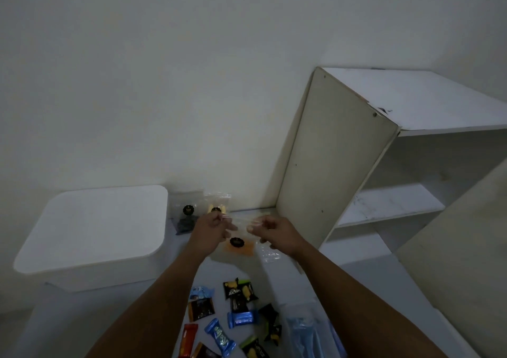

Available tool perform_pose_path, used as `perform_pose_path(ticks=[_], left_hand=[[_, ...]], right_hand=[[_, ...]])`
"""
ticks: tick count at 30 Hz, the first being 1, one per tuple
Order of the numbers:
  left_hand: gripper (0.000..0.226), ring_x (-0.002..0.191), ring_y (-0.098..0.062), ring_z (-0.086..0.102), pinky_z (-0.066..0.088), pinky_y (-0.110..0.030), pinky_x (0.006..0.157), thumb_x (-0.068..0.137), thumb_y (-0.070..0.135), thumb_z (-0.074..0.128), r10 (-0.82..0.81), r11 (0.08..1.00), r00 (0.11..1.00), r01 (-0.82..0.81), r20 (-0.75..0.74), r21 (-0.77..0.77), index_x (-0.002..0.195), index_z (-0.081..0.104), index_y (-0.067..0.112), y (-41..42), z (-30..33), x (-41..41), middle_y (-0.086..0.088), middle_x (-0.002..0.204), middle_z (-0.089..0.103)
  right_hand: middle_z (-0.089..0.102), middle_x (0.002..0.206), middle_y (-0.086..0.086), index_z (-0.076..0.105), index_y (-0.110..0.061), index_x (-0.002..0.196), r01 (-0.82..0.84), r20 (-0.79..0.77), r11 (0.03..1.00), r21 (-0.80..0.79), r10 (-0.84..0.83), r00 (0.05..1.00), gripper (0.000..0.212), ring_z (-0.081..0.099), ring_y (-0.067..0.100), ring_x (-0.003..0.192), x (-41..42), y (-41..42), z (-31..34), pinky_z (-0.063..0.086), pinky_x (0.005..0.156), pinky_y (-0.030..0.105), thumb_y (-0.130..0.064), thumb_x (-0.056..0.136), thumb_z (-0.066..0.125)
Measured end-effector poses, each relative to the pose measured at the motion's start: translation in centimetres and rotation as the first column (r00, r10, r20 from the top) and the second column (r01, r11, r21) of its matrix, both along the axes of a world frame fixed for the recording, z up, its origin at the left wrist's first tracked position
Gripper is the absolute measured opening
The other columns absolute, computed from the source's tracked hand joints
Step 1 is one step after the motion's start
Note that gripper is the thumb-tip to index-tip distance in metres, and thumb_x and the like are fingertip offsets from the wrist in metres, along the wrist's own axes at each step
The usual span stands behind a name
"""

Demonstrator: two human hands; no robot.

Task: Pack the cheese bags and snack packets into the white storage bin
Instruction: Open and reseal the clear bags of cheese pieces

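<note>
Two bare hands meet just below the centre of the frame, each pinching a top corner of one clear plastic cheese bag (239, 243) that shows an orange slab and a round black label. The left hand (212, 228) has its fingers curled on the bag's left edge; the right hand (270, 230) grips the right edge with thumb and fingertips. Two more clear bags lean against the wall just behind them: one with dark contents (186, 216) and one with yellow contents (218, 202). At centre left stands the white rounded-square storage bin (93, 228), its white lid on. At the bottom centre lie scattered small snack packets (233, 319) in blue, black, brown and red wrappers on the pale table (277, 286). A white open shelf unit (384, 165) fills the right side.
</note>
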State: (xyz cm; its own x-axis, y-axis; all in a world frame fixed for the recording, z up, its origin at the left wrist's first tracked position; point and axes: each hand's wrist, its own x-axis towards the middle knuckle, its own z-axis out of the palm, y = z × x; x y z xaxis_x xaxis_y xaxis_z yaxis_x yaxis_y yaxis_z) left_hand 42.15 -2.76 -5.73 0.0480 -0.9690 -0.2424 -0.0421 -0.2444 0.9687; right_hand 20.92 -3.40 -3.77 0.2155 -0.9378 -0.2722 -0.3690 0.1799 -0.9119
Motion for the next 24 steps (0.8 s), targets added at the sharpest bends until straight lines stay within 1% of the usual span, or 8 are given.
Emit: perform_pose_path(ticks=[2, 4, 7, 11, 14, 17, 21, 24], left_hand=[[0.01, 0.063, -0.017, 0.06, 0.05, -0.03, 0.065, 0.1, 0.01, 0.059, 0.04, 0.999, 0.999, -0.039, -0.035, 0.019, 0.097, 0.061, 0.001, -0.8, 0.0, -0.8, -0.015, 0.089, 0.076], [0.008, 0.064, -0.019, 0.06, 0.049, -0.03, 0.065, 0.099, 0.01, 0.06, 0.071, 0.997, 0.996, -0.069, -0.062, 0.032, 0.098, 0.062, 0.002, -1.6, -0.5, -1.4, -0.014, 0.09, 0.075], [0.015, 0.069, -0.017, 0.066, 0.053, -0.031, 0.069, 0.098, 0.017, 0.064, 0.081, 0.995, 0.997, -0.082, 0.012, 0.058, 0.104, 0.064, 0.004, -2.4, -2.0, -1.2, -0.009, 0.096, 0.073], [0.011, 0.083, -0.029, 0.07, 0.058, -0.043, 0.075, 0.096, 0.019, 0.067, 0.027, 0.985, 0.992, -0.046, 0.119, 0.165, 0.097, 0.066, 0.008, -3.8, -5.3, -0.1, -0.017, 0.096, 0.071], [0.016, 0.096, -0.035, 0.07, 0.057, -0.039, 0.076, 0.096, 0.024, 0.066, 0.012, 0.97, 0.983, -0.056, 0.183, 0.235, 0.103, 0.068, 0.009, -5.5, -7.8, 0.6, -0.017, 0.1, 0.072], [0.014, 0.095, -0.033, 0.07, 0.058, -0.038, 0.075, 0.096, 0.022, 0.066, 0.059, 0.964, 0.971, -0.116, 0.233, 0.24, 0.106, 0.069, 0.012, -7.0, -10.3, 0.7, -0.013, 0.1, 0.072], [0.007, 0.092, -0.029, 0.071, 0.06, -0.046, 0.082, 0.093, 0.019, 0.07, 0.158, 0.938, 0.95, -0.229, 0.269, 0.259, 0.097, 0.072, 0.014, -8.4, -13.0, 0.6, -0.012, 0.094, 0.073], [0.007, 0.084, -0.027, 0.072, 0.062, -0.05, 0.079, 0.09, 0.019, 0.072, 0.169, 0.931, 0.936, -0.254, 0.31, 0.26, 0.091, 0.074, 0.012, -9.4, -15.2, 0.6, -0.011, 0.088, 0.073]], right_hand=[[0.074, 0.103, 0.016, 0.075, -0.007, 0.11, -0.005, -0.009, 0.998, -0.057, 0.004, 1.0, 0.026, 0.066, 0.013, 0.078, -0.3, -0.9, -1.3, 0.053, 0.062, 0.02, -0.023, 0.09, 0.076], [0.075, 0.096, 0.019, 0.075, 0.0, 0.101, 0.029, -0.012, 0.997, -0.067, -0.03, 0.999, 0.018, 0.066, 0.011, 0.069, -0.4, -1.9, -2.5, 0.051, 0.058, 0.021, -0.016, 0.094, 0.07], [0.075, 0.093, 0.015, 0.072, 0.001, 0.098, 0.094, 0.04, 0.995, 0.043, -0.095, 0.995, 0.019, 0.065, 0.011, 0.059, 0.1, -3.2, -3.2, 0.044, 0.05, 0.019, -0.017, 0.097, 0.066], [0.076, 0.091, 0.012, 0.072, -0.006, 0.097, 0.118, 0.138, 0.98, 0.159, -0.14, 0.981, 0.014, 0.066, 0.017, 0.063, 0.8, -6.4, -5.4, 0.045, 0.056, 0.024, -0.018, 0.096, 0.066], [0.076, 0.097, 0.018, 0.072, -0.002, 0.1, 0.121, 0.162, 0.97, 0.209, -0.157, 0.974, 0.017, 0.065, 0.019, 0.065, 1.8, -9.2, -7.6, 0.046, 0.057, 0.026, -0.018, 0.096, 0.066], [0.07, 0.089, 0.022, 0.071, 0.002, 0.101, 0.165, 0.201, 0.948, 0.273, -0.225, 0.953, 0.019, 0.063, 0.024, 0.065, 3.1, -11.3, -10.3, 0.047, 0.057, 0.028, -0.015, 0.096, 0.066], [0.069, 0.087, 0.021, 0.07, 0.001, 0.105, 0.177, 0.232, 0.919, 0.351, -0.269, 0.935, 0.021, 0.066, 0.032, 0.072, 4.6, -13.0, -13.4, 0.052, 0.056, 0.03, -0.016, 0.1, 0.06], [0.066, 0.084, 0.02, 0.07, -0.001, 0.105, 0.193, 0.247, 0.885, 0.423, -0.317, 0.916, 0.02, 0.064, 0.03, 0.063, 4.6, -13.9, -15.1, 0.05, 0.057, 0.033, -0.015, 0.102, 0.056]])
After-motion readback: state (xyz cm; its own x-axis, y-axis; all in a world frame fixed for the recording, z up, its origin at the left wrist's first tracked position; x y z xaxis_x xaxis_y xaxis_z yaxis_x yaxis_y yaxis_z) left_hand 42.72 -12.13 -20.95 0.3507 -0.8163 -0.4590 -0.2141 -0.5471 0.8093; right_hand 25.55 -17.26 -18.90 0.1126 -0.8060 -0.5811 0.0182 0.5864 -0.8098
